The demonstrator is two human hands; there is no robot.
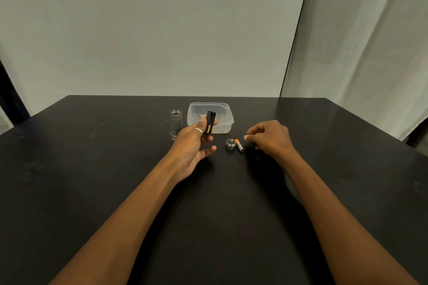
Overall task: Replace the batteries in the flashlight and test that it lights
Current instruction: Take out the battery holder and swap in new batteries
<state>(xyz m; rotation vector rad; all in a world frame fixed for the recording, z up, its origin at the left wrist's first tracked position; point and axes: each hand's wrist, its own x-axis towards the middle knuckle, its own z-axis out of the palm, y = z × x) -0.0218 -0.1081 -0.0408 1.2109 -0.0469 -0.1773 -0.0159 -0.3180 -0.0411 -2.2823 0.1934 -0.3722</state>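
The silver flashlight body (176, 122) stands upright on the black table, its open end up. My left hand (193, 146), a ring on one finger, holds the black battery holder (210, 121) upright in front of the plastic box, with a battery visible in it. The silver tail cap (231, 144) lies on the table, spring up. Right beside it lies a loose battery (239, 145) with an orange end. My right hand (271, 137) hovers just right of that battery, fingers curled; a small dark thing (253, 145) shows under it, and I cannot tell whether the hand holds it.
A clear plastic box (225, 120) sits behind my left hand, near the table's far edge (162, 96). A white wall stands behind, with a curtain (370, 41) at the right.
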